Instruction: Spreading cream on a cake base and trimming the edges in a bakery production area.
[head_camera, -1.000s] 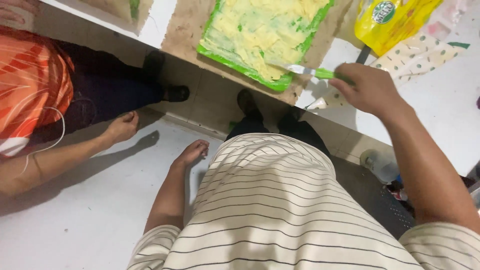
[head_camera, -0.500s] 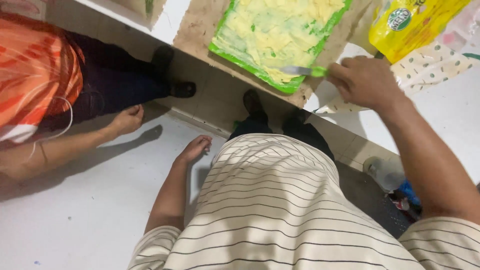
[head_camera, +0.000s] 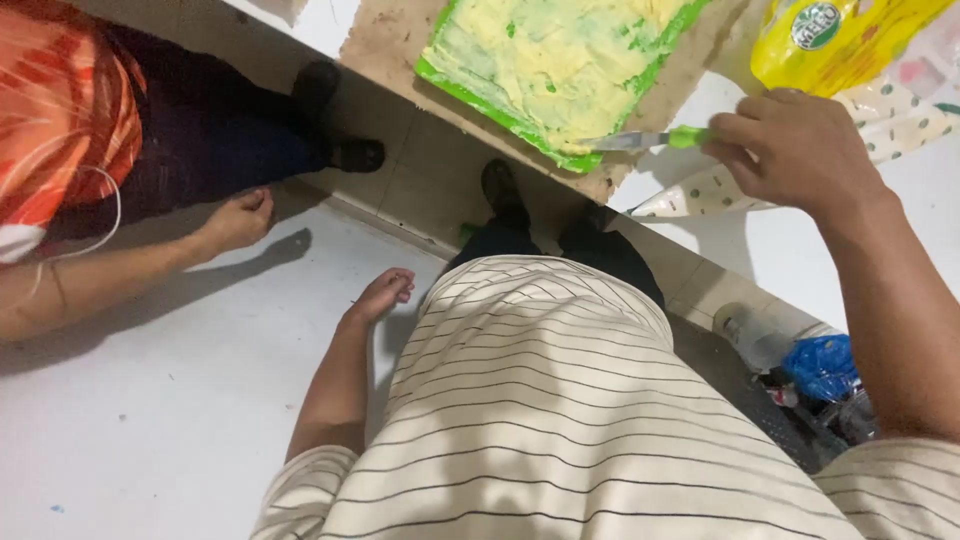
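- Right hand clenched on the green handle of a palette knife, blade flat against the near edge of the cake.
- Cake, green with yellow cream smeared over the top, resting on a brown board at the counter's edge.
- Yellow bag and a dotted piping bag just beside the right hand.
- Left hand hanging loose by the striped shirt, fingers curled, grasping nothing.
- Another person's hand to the left, below an orange top.
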